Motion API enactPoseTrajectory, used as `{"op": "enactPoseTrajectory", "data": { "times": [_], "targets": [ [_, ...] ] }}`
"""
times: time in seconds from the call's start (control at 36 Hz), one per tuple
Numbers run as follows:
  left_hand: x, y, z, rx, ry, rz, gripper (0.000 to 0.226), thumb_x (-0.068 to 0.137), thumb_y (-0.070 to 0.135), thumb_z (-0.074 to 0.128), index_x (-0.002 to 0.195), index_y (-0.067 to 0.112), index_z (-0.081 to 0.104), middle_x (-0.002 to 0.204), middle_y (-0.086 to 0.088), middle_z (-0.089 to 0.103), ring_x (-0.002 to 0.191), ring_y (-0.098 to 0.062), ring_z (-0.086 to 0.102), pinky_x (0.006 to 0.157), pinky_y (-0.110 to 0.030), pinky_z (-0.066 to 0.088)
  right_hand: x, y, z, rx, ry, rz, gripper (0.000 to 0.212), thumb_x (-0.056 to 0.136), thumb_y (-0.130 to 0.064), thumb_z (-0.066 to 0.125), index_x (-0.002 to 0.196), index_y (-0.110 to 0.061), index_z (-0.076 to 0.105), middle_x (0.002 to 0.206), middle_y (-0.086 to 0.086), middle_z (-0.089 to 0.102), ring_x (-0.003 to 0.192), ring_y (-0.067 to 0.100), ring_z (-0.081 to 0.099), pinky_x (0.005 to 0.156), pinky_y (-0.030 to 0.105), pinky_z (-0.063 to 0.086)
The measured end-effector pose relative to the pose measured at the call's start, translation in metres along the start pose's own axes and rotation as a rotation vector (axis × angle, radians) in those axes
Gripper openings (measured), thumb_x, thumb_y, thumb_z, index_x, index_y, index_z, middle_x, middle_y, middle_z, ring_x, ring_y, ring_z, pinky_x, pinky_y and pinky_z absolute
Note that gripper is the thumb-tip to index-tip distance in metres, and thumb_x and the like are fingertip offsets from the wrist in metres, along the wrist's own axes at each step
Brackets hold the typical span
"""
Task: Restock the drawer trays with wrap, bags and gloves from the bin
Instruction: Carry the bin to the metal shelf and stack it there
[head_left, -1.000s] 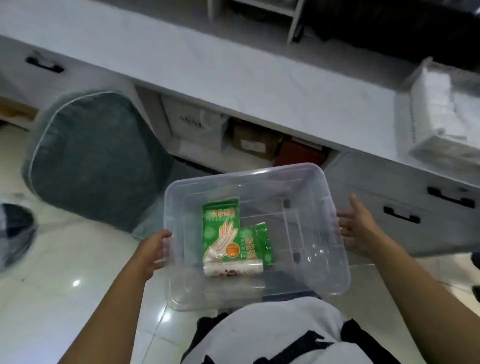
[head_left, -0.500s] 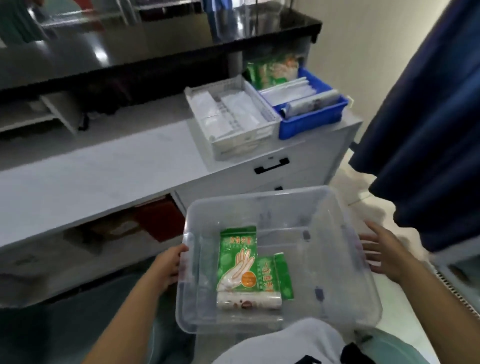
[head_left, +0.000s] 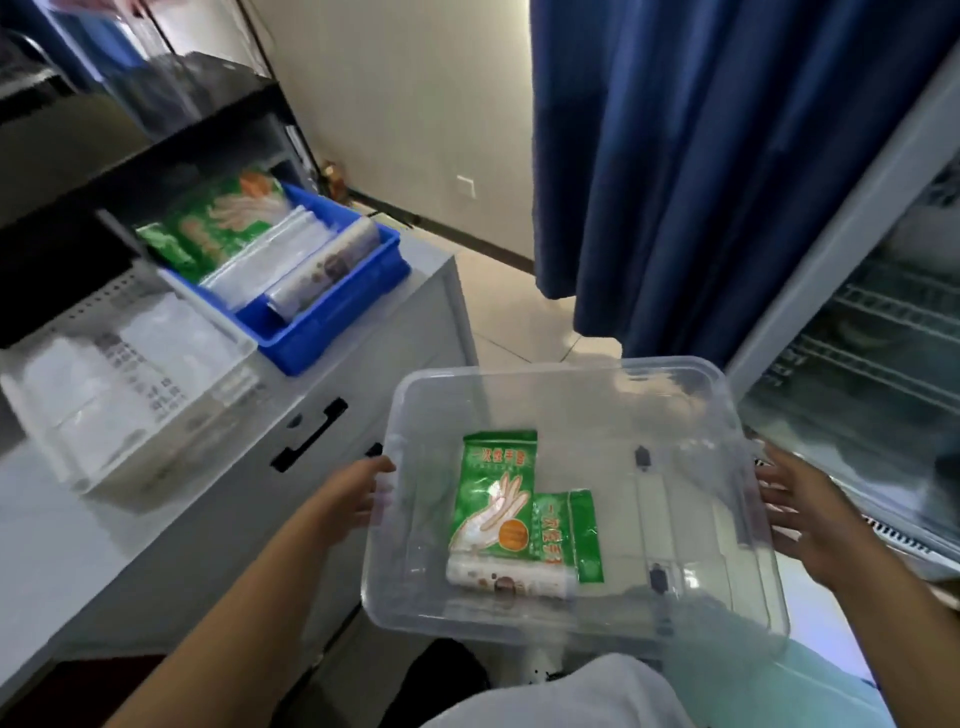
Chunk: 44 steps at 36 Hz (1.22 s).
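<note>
I hold a clear plastic bin (head_left: 737, 582) in front of me. My left hand (head_left: 353, 499) grips its left rim. My right hand (head_left: 800, 514) presses flat against its right wall with fingers spread. Inside lie two green packs of gloves (head_left: 498, 493), one overlapping the other, and a white roll of wrap (head_left: 511, 574) in front of them. On the grey cabinet to the left stand a blue tray (head_left: 322, 327) with green glove packs, clear bags and a roll, and a white perforated tray (head_left: 130, 410) with white packets.
The grey cabinet (head_left: 363, 374) has black drawer handles (head_left: 311, 436) facing me. A dark blue curtain (head_left: 701, 156) hangs ahead. A glass-door fridge (head_left: 872, 332) with wire shelves stands at the right. A black shelf (head_left: 104, 171) overhangs the trays.
My view has swung right, from the counter and grey chair to the cabinet end, curtain and fridge. The bin stays in both hands, its contents unmoved.
</note>
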<state>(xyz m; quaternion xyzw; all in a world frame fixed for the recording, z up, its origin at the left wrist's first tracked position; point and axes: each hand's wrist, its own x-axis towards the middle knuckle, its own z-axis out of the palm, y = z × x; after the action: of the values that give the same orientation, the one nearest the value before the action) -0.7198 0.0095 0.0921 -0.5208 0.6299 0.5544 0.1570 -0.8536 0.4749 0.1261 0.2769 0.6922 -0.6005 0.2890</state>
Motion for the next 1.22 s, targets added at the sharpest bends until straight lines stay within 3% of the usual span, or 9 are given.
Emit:
{"op": "enactPoseTrajectory", "data": {
  "times": [0.17,0.28,0.5,0.61,0.75,0.86,1.0,1.11,1.22],
  "targets": [
    [0.035,0.100,0.049,0.160,-0.089,0.064,0.032,0.088,0.030,0.063,0.109,0.007,0.061,0.097,-0.011,0.063,0.081,-0.024,0.061,0.072,-0.033,0.049,0.015,-0.016,-0.013,0.138,0.137,0.015,0.035,0.087,-0.054,0.058,0.094,-0.020,0.067,0.088,0.005,0.065,0.078,0.025,0.057,0.075,0.039,0.046],
    [0.066,0.169,0.080,0.233,-0.131,0.121,0.037,0.090,0.034,0.062,0.111,0.004,0.059,0.102,-0.014,0.062,0.082,-0.026,0.059,0.071,-0.033,0.048,0.029,-0.037,-0.012,0.179,0.218,0.007,0.034,0.085,-0.051,0.063,0.094,-0.019,0.067,0.090,0.006,0.067,0.080,0.027,0.060,0.073,0.038,0.047],
    [0.109,0.309,0.134,0.290,-0.219,0.215,0.040,0.088,0.044,0.066,0.108,0.010,0.060,0.086,-0.011,0.058,0.063,-0.021,0.051,0.060,-0.027,0.036,0.048,-0.093,0.014,0.333,0.455,-0.010,0.035,0.085,-0.044,0.067,0.109,-0.017,0.065,0.088,0.004,0.064,0.075,0.022,0.059,0.066,0.033,0.046],
    [0.129,0.382,0.142,0.264,-0.294,0.201,0.035,0.091,0.041,0.061,0.111,0.012,0.059,0.098,-0.013,0.058,0.082,-0.027,0.054,0.079,-0.036,0.043,0.059,-0.129,0.033,0.386,0.506,-0.026,0.030,0.083,-0.045,0.069,0.101,-0.021,0.066,0.089,0.002,0.065,0.077,0.020,0.060,0.065,0.032,0.045],
    [0.157,0.443,0.137,0.242,-0.334,0.194,0.025,0.094,0.031,0.055,0.109,0.012,0.060,0.093,-0.010,0.058,0.082,-0.025,0.056,0.074,-0.037,0.049,0.083,-0.173,0.055,0.397,0.511,-0.053,0.021,0.084,-0.043,0.068,0.089,-0.022,0.065,0.081,0.000,0.063,0.069,0.017,0.057,0.059,0.031,0.042],
    [0.180,0.473,0.134,0.233,-0.323,0.191,0.026,0.093,0.032,0.057,0.108,0.012,0.062,0.093,-0.010,0.061,0.081,-0.024,0.058,0.064,-0.036,0.048,0.109,-0.215,0.064,0.369,0.496,-0.077,0.023,0.085,-0.041,0.068,0.095,-0.020,0.065,0.083,0.001,0.064,0.071,0.019,0.059,0.061,0.032,0.045],
    [0.213,0.501,0.132,0.204,-0.355,0.152,0.023,0.094,0.031,0.058,0.108,0.012,0.061,0.096,-0.012,0.063,0.084,-0.026,0.062,0.067,-0.042,0.053,0.162,-0.276,0.065,0.327,0.470,-0.083,0.046,0.083,-0.041,0.069,0.121,-0.016,0.062,0.108,0.003,0.068,0.084,0.019,0.063,0.064,0.031,0.045],
    [0.244,0.518,0.132,0.145,-0.280,0.104,0.017,0.094,0.029,0.058,0.100,0.014,0.063,0.091,-0.010,0.063,0.080,-0.024,0.060,0.086,-0.047,0.050,0.222,-0.324,0.065,0.261,0.409,-0.059,0.048,0.076,-0.046,0.073,0.110,-0.012,0.068,0.095,0.007,0.072,0.078,0.025,0.067,0.060,0.030,0.049],
    [0.265,0.532,0.126,0.034,-0.174,0.036,0.016,0.093,0.030,0.059,0.089,0.016,0.063,0.086,-0.008,0.062,0.075,-0.023,0.058,0.081,-0.040,0.047,0.288,-0.379,0.077,0.203,0.281,-0.028,0.043,0.076,-0.043,0.072,0.103,-0.010,0.071,0.094,0.012,0.073,0.084,0.033,0.069,0.070,0.042,0.056]
  ]
}}
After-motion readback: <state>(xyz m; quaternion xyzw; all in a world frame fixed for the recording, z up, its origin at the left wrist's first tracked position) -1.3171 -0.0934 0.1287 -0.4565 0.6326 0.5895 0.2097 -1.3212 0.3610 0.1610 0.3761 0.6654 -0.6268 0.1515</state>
